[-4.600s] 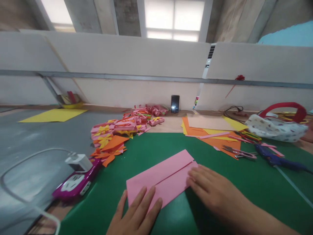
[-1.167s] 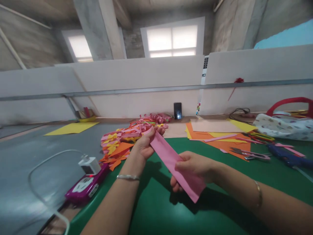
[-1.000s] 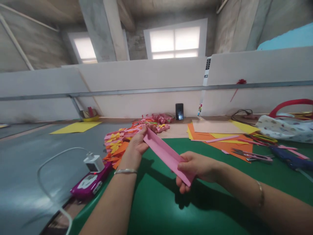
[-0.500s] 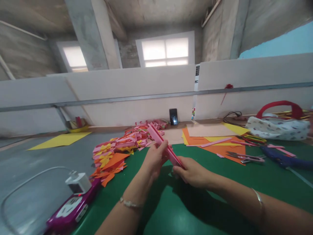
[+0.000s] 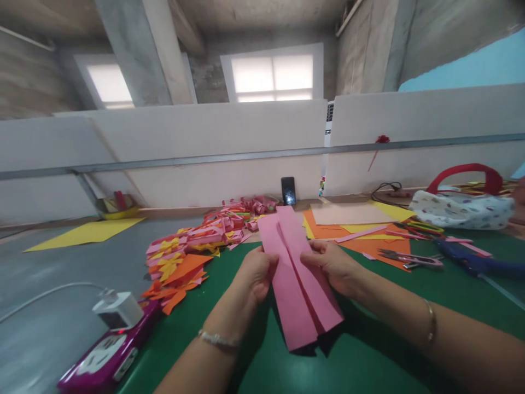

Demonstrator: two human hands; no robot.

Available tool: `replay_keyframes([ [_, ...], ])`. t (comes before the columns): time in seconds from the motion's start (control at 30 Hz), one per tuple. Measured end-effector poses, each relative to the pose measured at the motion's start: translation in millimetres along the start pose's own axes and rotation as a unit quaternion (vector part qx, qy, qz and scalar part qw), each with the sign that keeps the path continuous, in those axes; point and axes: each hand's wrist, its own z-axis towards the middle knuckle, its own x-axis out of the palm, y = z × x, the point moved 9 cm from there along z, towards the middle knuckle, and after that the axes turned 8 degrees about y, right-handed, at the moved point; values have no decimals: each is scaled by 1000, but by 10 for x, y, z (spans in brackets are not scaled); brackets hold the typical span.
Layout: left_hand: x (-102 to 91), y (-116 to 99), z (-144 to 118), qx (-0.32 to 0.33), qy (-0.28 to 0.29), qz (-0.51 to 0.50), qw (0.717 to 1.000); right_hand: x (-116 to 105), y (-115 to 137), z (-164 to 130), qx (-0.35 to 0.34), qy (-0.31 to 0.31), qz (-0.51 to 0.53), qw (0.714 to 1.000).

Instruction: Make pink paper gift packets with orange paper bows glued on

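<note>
A folded sheet of pink paper is held up over the green table mat, its two long flaps meeting near a lengthwise slit down the middle. My left hand pinches its left edge, thumb on the front face and the other fingers curled behind. On the right edge, my right hand grips it in the same way, with the fingertips partly hidden. The lower end of the paper tilts toward me, and its shadow falls on the mat.
Cut pink, orange and yellow paper pieces are heaped at left. Thread snips, a blue glue gun and orange sheets lie at right. A purple power strip with a white charger is front left; a phone leans behind.
The pink paper has gone from a narrow folded strip seen edge-on to a wider piece, opened out and facing me. Both hands have moved to its opposite long edges.
</note>
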Motion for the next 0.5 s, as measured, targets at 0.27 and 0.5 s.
replay_keyframes([
  [0.27,198,110,-105,-92,50,-4,995,10,-39,24,-11,-6,-61,998],
  [0.5,-42,66,-46,-59,-11,48,997,185,540,-167,-305,-6,-520,798],
])
